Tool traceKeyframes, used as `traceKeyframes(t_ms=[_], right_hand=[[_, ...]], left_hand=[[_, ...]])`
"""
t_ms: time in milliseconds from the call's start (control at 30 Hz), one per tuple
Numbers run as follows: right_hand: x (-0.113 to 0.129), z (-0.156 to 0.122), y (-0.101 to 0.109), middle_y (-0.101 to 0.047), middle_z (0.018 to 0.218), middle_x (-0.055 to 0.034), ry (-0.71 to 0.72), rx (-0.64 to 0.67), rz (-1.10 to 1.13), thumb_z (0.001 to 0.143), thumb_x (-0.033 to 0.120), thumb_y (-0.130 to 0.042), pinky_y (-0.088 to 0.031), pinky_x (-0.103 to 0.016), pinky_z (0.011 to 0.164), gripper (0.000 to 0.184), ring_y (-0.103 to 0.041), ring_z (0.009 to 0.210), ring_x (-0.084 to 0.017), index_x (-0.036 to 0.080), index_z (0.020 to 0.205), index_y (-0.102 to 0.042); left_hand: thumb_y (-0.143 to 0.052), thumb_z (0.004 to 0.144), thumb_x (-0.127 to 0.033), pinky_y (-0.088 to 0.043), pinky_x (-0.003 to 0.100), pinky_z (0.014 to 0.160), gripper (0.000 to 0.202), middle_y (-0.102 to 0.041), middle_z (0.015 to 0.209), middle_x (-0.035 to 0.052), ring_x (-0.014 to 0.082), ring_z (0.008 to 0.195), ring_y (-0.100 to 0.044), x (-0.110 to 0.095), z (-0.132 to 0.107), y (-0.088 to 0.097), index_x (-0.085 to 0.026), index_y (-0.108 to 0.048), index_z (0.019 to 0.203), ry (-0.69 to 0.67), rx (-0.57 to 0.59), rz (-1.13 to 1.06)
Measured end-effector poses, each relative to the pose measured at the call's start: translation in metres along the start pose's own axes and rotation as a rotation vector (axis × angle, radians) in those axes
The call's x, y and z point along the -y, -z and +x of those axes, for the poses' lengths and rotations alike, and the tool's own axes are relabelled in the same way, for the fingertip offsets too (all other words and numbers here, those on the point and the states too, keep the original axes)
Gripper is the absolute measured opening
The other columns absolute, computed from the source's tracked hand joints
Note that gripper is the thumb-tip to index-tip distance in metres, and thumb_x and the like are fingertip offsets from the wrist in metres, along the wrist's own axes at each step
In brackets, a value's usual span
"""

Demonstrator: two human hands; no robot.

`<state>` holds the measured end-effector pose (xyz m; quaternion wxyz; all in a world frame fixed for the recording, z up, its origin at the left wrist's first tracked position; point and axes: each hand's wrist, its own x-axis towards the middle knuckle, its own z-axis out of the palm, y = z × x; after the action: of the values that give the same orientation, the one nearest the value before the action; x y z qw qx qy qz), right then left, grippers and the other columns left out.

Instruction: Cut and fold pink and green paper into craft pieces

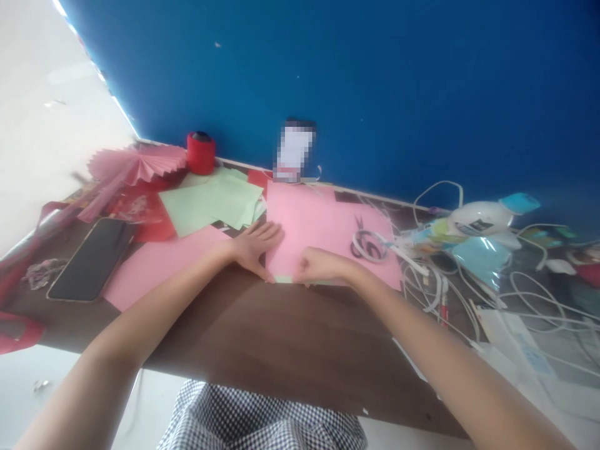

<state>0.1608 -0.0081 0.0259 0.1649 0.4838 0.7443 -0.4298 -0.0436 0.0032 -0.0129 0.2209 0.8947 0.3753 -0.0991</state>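
Note:
My left hand [255, 247] lies flat with fingers stretched out on a large pink paper sheet [323, 228] on the brown desk [262, 337]. My right hand [321, 267] is closed in a pinch at the sheet's near edge. Between the two hands lies a small pale green paper piece [283, 279], and my right fingers press on or grip its right end. A second pink sheet [164, 259] sits under my left forearm.
Pale green sheets [210, 203], a pink paper fan [135, 164] and a red spool [201, 152] lie at the back left. A dark phone [91, 257] rests at left. Scissors [367, 242], white cables [525, 300] and packets crowd the right. A blue wall [375, 81] stands behind.

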Motion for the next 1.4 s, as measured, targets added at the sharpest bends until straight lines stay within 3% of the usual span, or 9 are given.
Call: traceKeyframes(t_ms=[333, 533, 967, 1400], right_hand=[[-0.005, 0.004, -0.005, -0.067, 0.058, -0.0045, 0.005, -0.028, -0.023, 0.059, 0.031, -0.058, -0.039, -0.020, 0.049, 0.020, -0.058, 0.054, -0.014, 0.013, 0.056, -0.066], [0.004, -0.003, -0.002, -0.068, 0.059, -0.0050, -0.096, -0.069, -0.001, 0.058, 0.034, -0.062, -0.041, -0.020, 0.050, 0.021, -0.059, 0.056, -0.015, 0.014, 0.054, -0.066], [-0.016, -0.009, 0.013, -0.070, 0.065, -0.0042, -0.128, 0.042, 0.077, 0.059, 0.037, -0.065, -0.045, -0.020, 0.060, 0.024, -0.064, 0.066, -0.016, 0.014, 0.062, -0.070], [-0.024, -0.007, 0.008, -0.068, 0.060, -0.0057, -0.138, 0.052, 0.099, 0.061, 0.034, -0.062, -0.046, -0.020, 0.055, 0.022, -0.062, 0.057, -0.014, 0.013, 0.058, -0.065]], left_hand=[[-0.043, 0.060, -0.076, 0.008, 0.044, 0.108, 0.113, 0.014, 0.146, 0.0079, 0.0283, 0.134, 0.012, 0.002, 0.001, -0.001, -0.014, 0.007, 0.141, 0.002, -0.003, 0.004], [-0.043, 0.061, -0.076, 0.008, 0.044, 0.108, 0.113, 0.014, 0.146, 0.0086, 0.0271, 0.135, 0.013, -0.001, 0.001, 0.001, -0.013, 0.007, 0.141, 0.008, 0.014, 0.010], [-0.042, 0.060, -0.077, 0.008, 0.045, 0.108, 0.114, 0.014, 0.146, 0.0080, 0.0292, 0.134, 0.013, 0.004, 0.002, -0.002, -0.015, 0.008, 0.141, -0.011, -0.007, -0.007], [-0.043, 0.060, -0.077, 0.008, 0.046, 0.107, 0.113, 0.015, 0.146, 0.0074, 0.0292, 0.134, 0.014, 0.004, 0.002, -0.002, -0.017, 0.010, 0.141, -0.008, 0.006, -0.010]])
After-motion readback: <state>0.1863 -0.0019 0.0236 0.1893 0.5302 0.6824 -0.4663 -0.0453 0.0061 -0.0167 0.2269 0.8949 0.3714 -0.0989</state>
